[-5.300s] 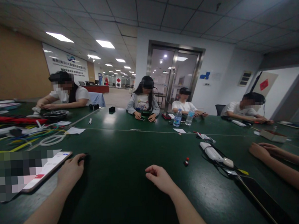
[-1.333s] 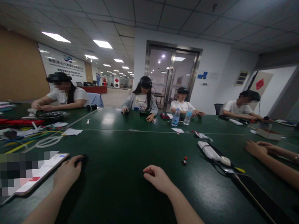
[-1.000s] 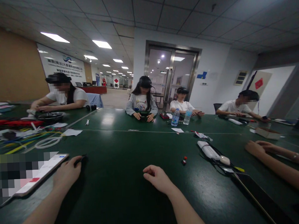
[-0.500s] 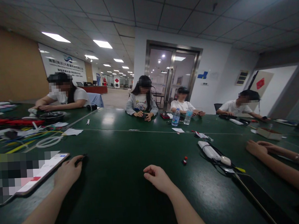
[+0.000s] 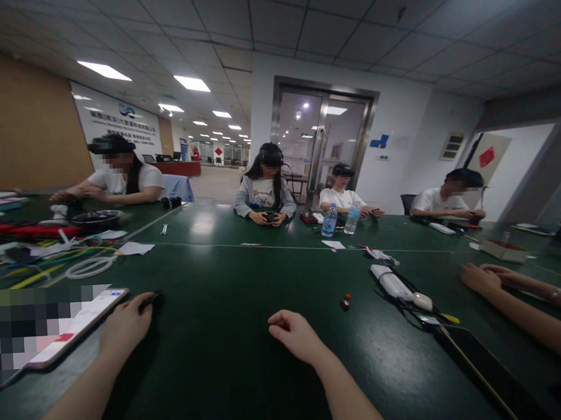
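Observation:
My left hand (image 5: 126,324) rests on the dark green table beside a phone or tablet (image 5: 75,333) with a lit screen. Its fingers are closed on a small dark object (image 5: 157,297), whose kind is too small to tell. Near the middle of the table lies my right hand (image 5: 294,336), with loosely curled fingers, a gap between thumb and forefinger, and nothing visible in it. A small red and black item (image 5: 346,302) sits on the tabletop to its right.
To the right are a white power strip (image 5: 391,284), a dark flat device (image 5: 481,362) and another person's forearms (image 5: 525,310). Cables (image 5: 90,267) clutter the left. Across the table, several people sit near two water bottles (image 5: 329,221). A small box (image 5: 503,250) stands at far right.
My hands keep almost the same place; the view shifts very slightly. Across the table, the people at far left and far right have moved their hands.

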A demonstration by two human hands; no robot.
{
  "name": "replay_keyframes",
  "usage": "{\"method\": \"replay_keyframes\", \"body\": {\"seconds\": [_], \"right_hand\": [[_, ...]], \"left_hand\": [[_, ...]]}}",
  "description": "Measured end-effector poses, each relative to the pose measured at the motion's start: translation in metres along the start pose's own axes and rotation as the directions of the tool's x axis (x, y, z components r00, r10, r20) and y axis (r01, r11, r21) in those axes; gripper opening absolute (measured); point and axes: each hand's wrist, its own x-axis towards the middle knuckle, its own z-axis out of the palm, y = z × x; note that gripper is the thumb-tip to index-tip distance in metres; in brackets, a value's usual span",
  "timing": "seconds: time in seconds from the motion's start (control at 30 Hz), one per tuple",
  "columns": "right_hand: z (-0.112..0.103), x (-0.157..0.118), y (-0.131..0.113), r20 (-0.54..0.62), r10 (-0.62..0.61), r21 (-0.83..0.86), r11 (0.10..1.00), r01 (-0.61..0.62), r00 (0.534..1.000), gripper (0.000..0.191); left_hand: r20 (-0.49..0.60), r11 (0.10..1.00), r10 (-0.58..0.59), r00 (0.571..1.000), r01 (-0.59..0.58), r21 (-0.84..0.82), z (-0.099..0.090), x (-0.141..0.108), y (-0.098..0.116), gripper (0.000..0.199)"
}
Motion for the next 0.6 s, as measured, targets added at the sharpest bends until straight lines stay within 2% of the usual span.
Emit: {"method": "replay_keyframes", "body": {"seconds": [0.6], "right_hand": [[-0.0013, -0.0026, -0.0013, 0.032, 0.023, 0.024, 0.999, -0.024, 0.999, 0.027]], "left_hand": [[-0.017, 1.000, 0.015, 1.000, -0.016, -0.008, -0.0022, -0.0007, 0.0000, 0.044]]}}
